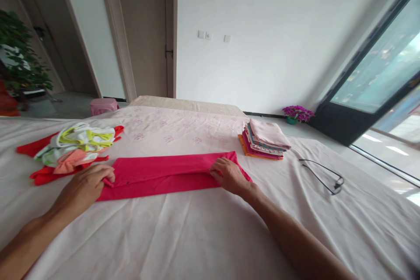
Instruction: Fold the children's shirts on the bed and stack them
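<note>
On sheet (183, 236): garment (170, 165) centre | clothes heap (78, 140) behind-left | cloth stack (265, 135) behind-right | glasses (337, 187) rightmost

Left hand (87, 185) and right hand (229, 176), bare.
Behind the left hand: left forearm (34, 238). Behind the right hand: right forearm (292, 229). Each forearm is bare, narrowest next to the hand, gradually wider away from it, with a rounded contour, and uncovered to the edge of view.

A folded red cloth (170, 167) is held near its ends by the left hand (92, 183) and the right hand (231, 176).
</note>
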`<state>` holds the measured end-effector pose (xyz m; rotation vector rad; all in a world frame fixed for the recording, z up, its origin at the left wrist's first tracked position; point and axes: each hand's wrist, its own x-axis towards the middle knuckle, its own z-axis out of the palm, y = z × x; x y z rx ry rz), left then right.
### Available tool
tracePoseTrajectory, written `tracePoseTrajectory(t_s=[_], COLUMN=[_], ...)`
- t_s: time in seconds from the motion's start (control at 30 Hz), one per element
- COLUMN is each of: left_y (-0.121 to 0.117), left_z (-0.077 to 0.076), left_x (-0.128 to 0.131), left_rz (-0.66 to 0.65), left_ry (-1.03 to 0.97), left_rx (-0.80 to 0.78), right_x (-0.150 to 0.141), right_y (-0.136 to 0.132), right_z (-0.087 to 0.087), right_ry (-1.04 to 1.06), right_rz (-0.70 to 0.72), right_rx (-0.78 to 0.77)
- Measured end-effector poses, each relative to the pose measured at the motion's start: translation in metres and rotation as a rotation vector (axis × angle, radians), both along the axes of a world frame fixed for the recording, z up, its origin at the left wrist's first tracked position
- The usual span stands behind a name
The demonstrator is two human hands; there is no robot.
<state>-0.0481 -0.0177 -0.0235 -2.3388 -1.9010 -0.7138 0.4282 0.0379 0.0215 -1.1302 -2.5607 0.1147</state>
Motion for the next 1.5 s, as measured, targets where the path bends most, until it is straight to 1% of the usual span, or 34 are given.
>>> tracePoseTrajectory(t_s=[0.03, 0.07, 0.1, 0.17, 0.23, 0.27, 0.33, 0.43, 0.53, 0.63, 0.73, 0.87, 0.97, 1.03, 1.1, 1.17, 1.23, 1.3, 1.37, 1.43, 1.5], left_y=[-0.001, -0.002, -0.002, 0.000, 0.005, 0.008, 0.017, 0.030, 0.041, 0.051, 0.058, 0.060, 0.059, 0.059, 0.060, 0.062, 0.068, 0.077, 0.087, 0.096, 0.102], left_z=[0.001, 0.002, 0.004, 0.009, 0.015, 0.017, 0.023, 0.029, 0.031, 0.030, 0.027, 0.017, 0.008, 0.005, 0.006, 0.010, 0.015, 0.018, 0.018, 0.015, 0.010], left_x=[-0.001, -0.001, 0.001, 0.014, 0.039, 0.056, 0.096, 0.160, 0.217, 0.259, 0.288, 0.309, 0.315, 0.316, 0.315, 0.313, 0.311, 0.309, 0.311, 0.316, 0.323], left_rz=[-0.010, -0.014, -0.015, -0.033, -0.086, -0.125, -0.226, -0.389, -0.540, -0.636, -0.677, -0.670, -0.651, -0.634, -0.628, -0.644, -0.639, -0.589, -0.538, -0.529, -0.511], left_ry=[-0.006, -0.006, -0.004, -0.006, -0.044, -0.076, -0.151, -0.207, -0.184, -0.129, -0.043, 0.098, 0.144, 0.148, 0.128, 0.059, -0.100, -0.295, -0.397, -0.332, -0.172], left_rx=[-0.004, -0.001, 0.012, 0.041, 0.048, 0.040, 0.020, -0.022, -0.054, -0.098, -0.140, -0.187, -0.179, -0.196, -0.237, -0.282, -0.296, -0.262, -0.210, -0.185, -0.178], right_x=[0.006, 0.014, 0.022, 0.038, 0.054, 0.060, 0.068, 0.070, 0.067, 0.067, 0.069, 0.073, 0.074, 0.074, 0.075, 0.075, 0.075, 0.072, 0.068, 0.063, 0.059], right_y=[0.001, 0.003, 0.006, 0.015, 0.027, 0.034, 0.046, 0.060, 0.070, 0.082, 0.098, 0.113, 0.116, 0.115, 0.112, 0.107, 0.099, 0.088, 0.077, 0.069, 0.064], right_z=[0.002, 0.004, 0.005, 0.008, 0.008, 0.008, 0.006, 0.005, 0.004, -0.002, -0.013, -0.027, -0.035, -0.037, -0.037, -0.032, -0.025, -0.017, -0.012, -0.012, -0.016], right_ry=[0.000, 0.003, 0.014, 0.070, 0.113, 0.112, 0.082, 0.032, 0.065, 0.153, 0.256, 0.327, 0.327, 0.318, 0.301, 0.270, 0.219, 0.158, 0.105, 0.063, 0.027], right_rz=[0.012, -0.007, -0.067, -0.299, -0.548, -0.637, -0.739, -0.797, -0.788, -0.767, -0.743, -0.732, -0.739, -0.735, -0.729, -0.738, -0.772, -0.803, -0.815, -0.807, -0.773], right_rx=[-0.016, -0.031, -0.042, -0.043, -0.031, -0.026, -0.030, -0.115, -0.185, -0.206, -0.249, -0.220, -0.177, -0.160, -0.146, -0.129, -0.121, -0.129, -0.133, -0.131, -0.124])
